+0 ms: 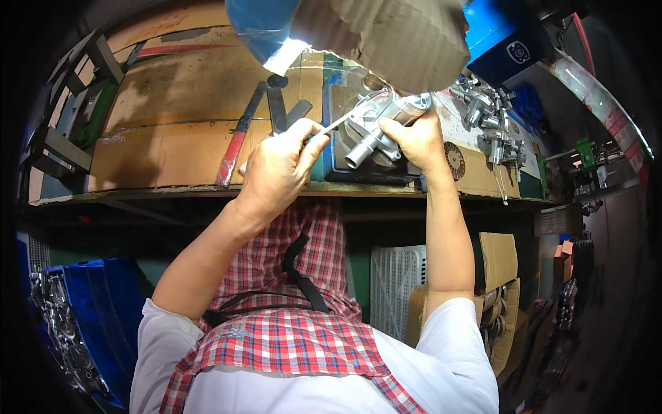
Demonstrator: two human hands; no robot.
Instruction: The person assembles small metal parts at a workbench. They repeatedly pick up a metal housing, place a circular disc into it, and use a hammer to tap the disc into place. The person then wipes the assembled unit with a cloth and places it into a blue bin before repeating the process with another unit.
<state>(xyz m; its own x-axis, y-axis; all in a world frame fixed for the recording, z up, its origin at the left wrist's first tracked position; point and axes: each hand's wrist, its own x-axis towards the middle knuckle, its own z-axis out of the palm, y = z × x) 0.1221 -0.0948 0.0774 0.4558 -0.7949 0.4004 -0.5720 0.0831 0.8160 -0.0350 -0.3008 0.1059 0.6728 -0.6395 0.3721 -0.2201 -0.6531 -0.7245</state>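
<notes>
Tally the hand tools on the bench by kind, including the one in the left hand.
Thin tool in the left hand, tip at the metal casting that the right hand holds: 1
Red-handled file: 1
Dark flat files: 2
Total: 4

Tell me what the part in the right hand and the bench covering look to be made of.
Part: likely cast metal, dull silver-grey with soft highlights on its tube stubs. Bench covering: corrugated cardboard, matte brown, stained, with torn edges and creases.
</notes>
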